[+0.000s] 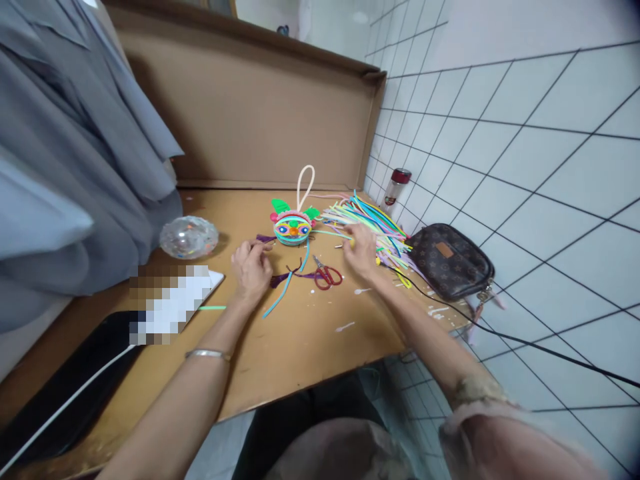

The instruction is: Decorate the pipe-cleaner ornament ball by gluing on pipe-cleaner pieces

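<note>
A colourful round ornament (293,229) with eyes, green ears and a white loop stands mid-table. To its lower left is my left hand (251,269), fingers curled together near purple tassels (280,279); whatever they pinch is too small to tell. Right of the ornament, my right hand (361,252) is closed round a yellow tool with a thin metal tip and a black cord, mostly hidden by the fingers. Red-handled scissors (327,275) lie between my hands, beside a blue strip (278,297). Behind my right hand is a pile of coloured strips (370,217).
On the left are a clear ball (189,237), a partly blurred white object (175,303) with a cable, and a black mat (65,393). A brown patterned bag (450,261) and a red-lidded bottle (396,190) sit by the tiled wall. Cardboard (260,107) stands behind.
</note>
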A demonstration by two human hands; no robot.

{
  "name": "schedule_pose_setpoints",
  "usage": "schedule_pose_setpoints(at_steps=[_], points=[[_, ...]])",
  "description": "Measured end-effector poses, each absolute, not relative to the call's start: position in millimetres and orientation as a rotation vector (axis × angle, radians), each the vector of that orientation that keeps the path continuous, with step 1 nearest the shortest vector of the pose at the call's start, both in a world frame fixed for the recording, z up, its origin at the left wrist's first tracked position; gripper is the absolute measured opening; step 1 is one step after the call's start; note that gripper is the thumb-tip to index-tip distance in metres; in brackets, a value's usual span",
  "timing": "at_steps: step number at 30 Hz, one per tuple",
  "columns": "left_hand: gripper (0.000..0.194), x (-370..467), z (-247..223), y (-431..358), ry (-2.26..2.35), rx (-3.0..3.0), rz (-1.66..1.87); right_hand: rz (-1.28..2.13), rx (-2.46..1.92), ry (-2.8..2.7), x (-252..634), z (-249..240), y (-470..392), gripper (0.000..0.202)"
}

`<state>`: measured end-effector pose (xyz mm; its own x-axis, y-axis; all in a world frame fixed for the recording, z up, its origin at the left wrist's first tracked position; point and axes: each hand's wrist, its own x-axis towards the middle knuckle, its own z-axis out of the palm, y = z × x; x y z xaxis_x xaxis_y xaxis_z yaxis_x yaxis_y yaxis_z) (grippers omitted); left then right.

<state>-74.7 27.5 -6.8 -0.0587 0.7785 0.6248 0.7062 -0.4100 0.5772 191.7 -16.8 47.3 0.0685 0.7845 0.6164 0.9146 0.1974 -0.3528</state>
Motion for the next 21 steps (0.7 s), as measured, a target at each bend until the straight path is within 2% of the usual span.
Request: schedule_pose_setpoints(at_steps=[6, 12, 17, 21], points=[[0.028, -78.6, -6.2, 33.0, 1.755, 1.985, 1.403, -0.066, -2.281, -1.363, 294.0, 89.3, 32.7, 0.069], [0.03, -80.0, -3.7, 35.3, 1.798, 1.886, 1.422, 0.258, -2.547, -1.288, 352.7, 82.7, 54.7, 0.104], [0.028, -79.2, -1.0, 35.4, 1.839, 1.923, 1.425, 0.403, -2.427, -1.404, 364.0, 74.2, 74.2, 0.102], [0.026, -80.5, 0.2, 37.5, 1.873, 1.901, 1.411, 0.306, -2.487, -1.374, 359.3, 70.6, 83.9, 0.08]])
